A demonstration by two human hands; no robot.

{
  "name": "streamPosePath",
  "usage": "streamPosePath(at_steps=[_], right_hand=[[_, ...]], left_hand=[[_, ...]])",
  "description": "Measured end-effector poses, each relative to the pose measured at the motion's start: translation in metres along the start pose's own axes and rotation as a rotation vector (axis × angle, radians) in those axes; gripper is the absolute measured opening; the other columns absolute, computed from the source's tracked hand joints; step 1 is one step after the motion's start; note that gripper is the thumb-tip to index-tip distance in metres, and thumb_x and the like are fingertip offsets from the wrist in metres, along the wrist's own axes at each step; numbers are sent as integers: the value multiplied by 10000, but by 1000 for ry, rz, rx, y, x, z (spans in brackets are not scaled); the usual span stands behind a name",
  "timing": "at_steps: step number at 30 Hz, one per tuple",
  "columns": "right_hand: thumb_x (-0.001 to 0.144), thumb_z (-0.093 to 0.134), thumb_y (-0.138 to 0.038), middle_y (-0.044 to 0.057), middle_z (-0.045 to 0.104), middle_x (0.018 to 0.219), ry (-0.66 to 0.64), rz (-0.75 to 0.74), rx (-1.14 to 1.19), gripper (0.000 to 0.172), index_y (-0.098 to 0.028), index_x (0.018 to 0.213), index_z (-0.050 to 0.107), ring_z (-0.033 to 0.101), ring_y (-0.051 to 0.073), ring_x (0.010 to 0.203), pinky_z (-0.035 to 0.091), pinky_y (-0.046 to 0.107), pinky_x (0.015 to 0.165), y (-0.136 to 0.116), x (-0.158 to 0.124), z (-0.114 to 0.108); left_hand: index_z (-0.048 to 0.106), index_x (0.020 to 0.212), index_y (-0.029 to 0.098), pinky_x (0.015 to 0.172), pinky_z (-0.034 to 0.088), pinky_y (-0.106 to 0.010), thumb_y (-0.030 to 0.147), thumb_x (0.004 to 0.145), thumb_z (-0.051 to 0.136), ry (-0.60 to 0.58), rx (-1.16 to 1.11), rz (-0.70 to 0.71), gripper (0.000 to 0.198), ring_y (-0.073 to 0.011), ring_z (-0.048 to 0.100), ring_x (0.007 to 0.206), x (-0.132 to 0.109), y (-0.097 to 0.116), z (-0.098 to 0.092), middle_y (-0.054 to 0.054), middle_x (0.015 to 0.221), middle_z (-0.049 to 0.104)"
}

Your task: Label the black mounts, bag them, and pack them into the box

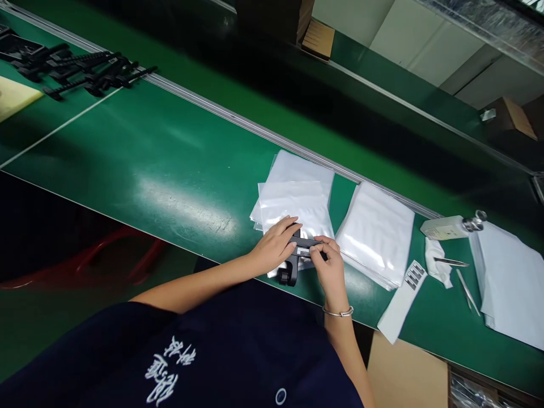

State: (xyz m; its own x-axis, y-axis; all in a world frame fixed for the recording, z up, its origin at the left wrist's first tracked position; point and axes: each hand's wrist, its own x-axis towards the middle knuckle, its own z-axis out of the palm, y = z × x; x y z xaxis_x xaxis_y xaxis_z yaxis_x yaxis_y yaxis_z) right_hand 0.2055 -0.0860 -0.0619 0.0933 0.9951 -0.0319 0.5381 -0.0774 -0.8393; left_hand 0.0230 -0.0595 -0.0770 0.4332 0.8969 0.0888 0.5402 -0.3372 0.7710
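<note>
A black plastic bracket-like part [292, 262] with a long bar lies on clear plastic bags near the table's front edge; I cannot tell its exact kind. My left hand [274, 245] holds it from the left, fingers over its upper end. At the bar's right end, my right hand [329, 260] grips it with bent fingers, the thumb beside a small white label [302, 251] on the bar. Under and behind the part is a stack of clear bags [293, 198]. Part of the black piece is hidden by my fingers.
To the right are another bag stack [378, 232], a label strip [402, 303], a dispenser bottle [446, 228], a white wipe [437, 260], tweezers [467, 292] and white sheets [510, 277]. Several black parts [89, 68] are piled far left. A metal rail [238, 120] edges the green table.
</note>
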Motion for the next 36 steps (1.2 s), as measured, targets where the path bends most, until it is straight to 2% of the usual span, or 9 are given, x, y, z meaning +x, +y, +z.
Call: streamPosePath(at_steps=[18, 21, 24, 25, 27, 30, 32, 33, 36], right_hand=[[802, 561, -329, 76, 645, 1040, -2, 0, -21, 209, -222, 625, 587, 547, 267, 1051, 356, 464, 971, -3, 2, -1], [803, 564, -323, 74, 648, 1038, 1, -7, -51, 200, -224, 630, 586, 552, 266, 1041, 363, 462, 963, -5, 2, -1], [810, 561, -311, 74, 653, 1030, -2, -32, -88, 200, -222, 633, 588, 557, 264, 1040, 371, 461, 960, -7, 2, 1], [812, 560, -307, 75, 656, 1026, -4, -41, -95, 199, -222, 635, 590, 561, 262, 1037, 376, 461, 958, -8, 2, 2], [815, 563, -300, 74, 665, 1020, -4, -57, -108, 198, -222, 636, 599, 575, 261, 1031, 386, 465, 960, -9, 2, 0], [838, 576, -333, 79, 687, 1061, -28, -62, -81, 200, -227, 691, 659, 607, 265, 1055, 402, 476, 985, -5, 3, -13], [852, 596, -382, 86, 680, 1169, -80, -70, -40, 190, -242, 875, 723, 605, 272, 1128, 401, 486, 1020, 2, 4, -29], [848, 616, -404, 85, 662, 1233, -125, -88, -43, 237, -260, 1003, 723, 588, 278, 1176, 384, 502, 1046, 5, 4, -37], [831, 663, -425, 60, 594, 1356, -258, -177, -188, 435, -337, 1255, 622, 518, 292, 1282, 247, 597, 1122, 16, 5, -53]], left_hand=[[413, 1384, 184, 1172, 295, -492, 213, 919, 404, -4, 2, -5, 466, -288, 250, 1448, 1, -2, 3, -130, 1510, 352], [397, 1400, 198, 1166, 302, -491, 243, 927, 408, 27, -10, -6, 476, -285, 258, 1445, -1, -2, 2, -125, 1517, 349], [462, 1367, 200, 1153, 305, -500, 297, 929, 423, 84, -6, 102, 450, -288, 328, 1409, -6, -4, -5, -127, 1462, 442], [528, 1312, 213, 1140, 317, -498, 308, 921, 442, 59, 4, 170, 412, -288, 389, 1370, -7, -5, -9, -117, 1400, 515], [650, 1160, 249, 1085, 369, -476, 320, 895, 487, -67, 36, 295, 319, -282, 512, 1256, -7, -7, -18, -92, 1241, 642], [707, 1050, 269, 936, 445, -405, 332, 876, 526, -239, 73, 359, 259, -270, 592, 1125, 0, -8, -31, -83, 1150, 689], [718, 1009, 273, 837, 454, -348, 350, 847, 573, -278, 27, 374, 231, -252, 617, 1045, 10, -7, -40, -81, 1091, 699], [724, 961, 276, 796, 449, -324, 361, 818, 610, -296, -18, 381, 202, -239, 626, 990, 15, -6, -44, -76, 1018, 705], [712, 782, 279, 725, 432, -295, 359, 720, 707, -416, -113, 392, 102, -219, 614, 841, 35, 1, -54, -53, 781, 662]])
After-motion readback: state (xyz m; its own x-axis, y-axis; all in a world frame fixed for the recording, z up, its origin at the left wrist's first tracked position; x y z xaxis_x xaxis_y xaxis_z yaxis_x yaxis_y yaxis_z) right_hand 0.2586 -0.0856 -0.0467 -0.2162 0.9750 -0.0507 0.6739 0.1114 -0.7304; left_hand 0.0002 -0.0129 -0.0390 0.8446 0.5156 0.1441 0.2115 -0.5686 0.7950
